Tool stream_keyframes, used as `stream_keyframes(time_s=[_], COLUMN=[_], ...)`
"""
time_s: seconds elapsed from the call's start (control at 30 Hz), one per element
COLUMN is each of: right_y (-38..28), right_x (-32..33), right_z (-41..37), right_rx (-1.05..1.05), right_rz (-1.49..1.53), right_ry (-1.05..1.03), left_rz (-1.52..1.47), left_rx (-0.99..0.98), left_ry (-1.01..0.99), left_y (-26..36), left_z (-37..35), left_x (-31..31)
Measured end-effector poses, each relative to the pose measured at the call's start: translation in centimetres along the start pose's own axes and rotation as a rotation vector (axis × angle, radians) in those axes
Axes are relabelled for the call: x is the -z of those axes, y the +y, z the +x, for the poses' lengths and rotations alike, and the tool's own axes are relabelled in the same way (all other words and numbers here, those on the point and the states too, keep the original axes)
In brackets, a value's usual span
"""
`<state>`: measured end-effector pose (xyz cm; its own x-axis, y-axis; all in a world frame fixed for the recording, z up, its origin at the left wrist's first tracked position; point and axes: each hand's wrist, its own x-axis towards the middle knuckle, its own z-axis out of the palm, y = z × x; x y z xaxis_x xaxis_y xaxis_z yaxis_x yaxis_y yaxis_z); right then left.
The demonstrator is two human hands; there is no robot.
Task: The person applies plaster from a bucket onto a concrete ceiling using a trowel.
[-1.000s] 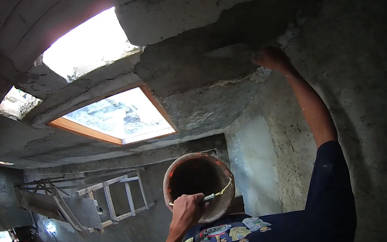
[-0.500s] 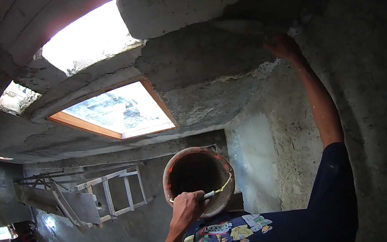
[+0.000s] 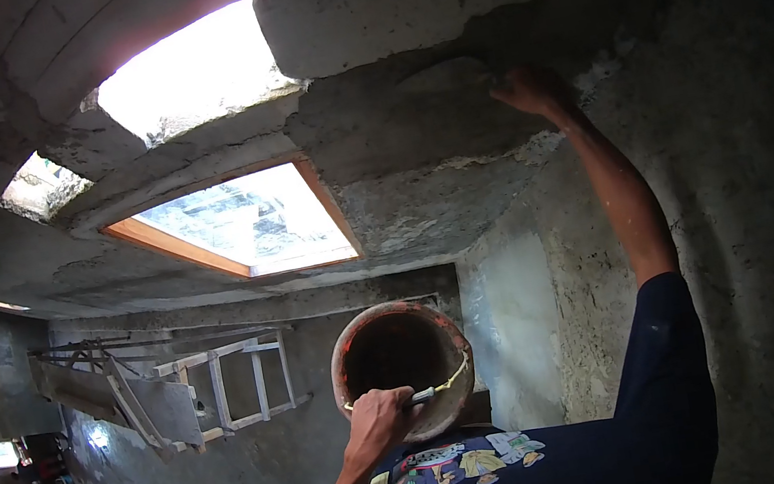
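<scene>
My left hand (image 3: 380, 422) is closed around the grip of the handle of a bucket (image 3: 447, 417), held in front of my chest. The bucket's rim is crusted with mortar, and its inside is too dark to make out contents. High on the wall, my right hand (image 3: 533, 91) is closed on a trowel (image 3: 444, 77). The trowel's blade points left and lies against, or very near, a dark, damp-looking patch of plaster (image 3: 366, 108). Dim light blurs the blade's outline and hides the trowel's handle inside my fingers.
Left of the plaster patch is a wood-framed window (image 3: 331, 210), with a bright rough opening (image 3: 189, 76) above it and a smaller one (image 3: 44, 185) beside that. A wooden trestle or ladder (image 3: 220, 390) stands at the lower left. A wall (image 3: 610, 308) runs along my right.
My right hand and the trowel have moved left along the wall. The view has shifted slightly. My left hand still grips the bucket's handle.
</scene>
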<state>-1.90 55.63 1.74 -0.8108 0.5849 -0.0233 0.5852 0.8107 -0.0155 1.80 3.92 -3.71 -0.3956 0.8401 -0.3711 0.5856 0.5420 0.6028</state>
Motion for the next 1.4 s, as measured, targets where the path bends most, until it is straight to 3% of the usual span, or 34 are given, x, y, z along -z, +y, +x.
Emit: stream_keyframes(time_s=[0.03,0.2,0.27,0.3,0.37,0.63,0.77,0.9,1.07,1.13,1.17,1.27,1.33,1.4], right_y=[0.0,1.7,2.6,2.6,2.5,7.5,9.1,11.8,16.2,16.8,13.5,9.2,4.4,4.1], right_x=[0.9,1.4,0.6,1.3,2.7,-4.7,-2.5,-0.4,-3.4,-6.7,-5.6,-7.2,-6.0,-8.9], right_z=[-0.4,-1.8,-2.3,-2.6,-3.4,-2.1,-2.1,-2.9,-5.7,-8.5,-11.8,-19.3,-25.5,-30.3], right_rx=[-0.024,-0.024,0.015,0.016,0.016,0.05,0.03,-0.009,0.0,-0.062,0.062,-0.201,-0.19,-0.266], right_rz=[-0.034,-0.014,0.064,0.062,0.217,0.016,-0.058,-0.06,0.183,0.228,0.326,0.326,0.382,0.335], right_ry=[-0.044,0.132,0.353,0.355,0.128,0.184,0.238,0.204,0.243,0.219,0.297,-0.025,0.043,-0.071], left_rz=[-0.007,0.016,-0.002,-0.003,0.001,0.012,0.011,-0.014,-0.016,-0.061,-0.059,-0.115,-0.116,-0.163], left_rx=[0.001,-0.02,-0.004,-0.005,-0.016,0.006,0.035,0.027,-0.006,-0.035,-0.044,-0.134,-0.169,-0.194], left_ry=[-0.008,-0.028,-0.044,-0.042,-0.019,-0.039,-0.061,-0.03,-0.014,0.013,0.012,0.065,0.1,0.126], left_y=[-0.2,-0.8,-0.8,-0.9,-1.0,-0.6,-0.3,-0.6,0.2,0.1,0.3,0.4,0.4,0.8], left_z=[0.0,0.0,0.0,0.0,0.0,0.1,0.3,0.1,0.2,0.2,0.0,-0.2,-0.5,-0.9], left_x=[-0.1,-0.4,-0.4,-0.5,-0.7,-0.4,-0.2,-0.7,-0.4,-0.7,-0.7,-1.1,-1.6,-1.8])
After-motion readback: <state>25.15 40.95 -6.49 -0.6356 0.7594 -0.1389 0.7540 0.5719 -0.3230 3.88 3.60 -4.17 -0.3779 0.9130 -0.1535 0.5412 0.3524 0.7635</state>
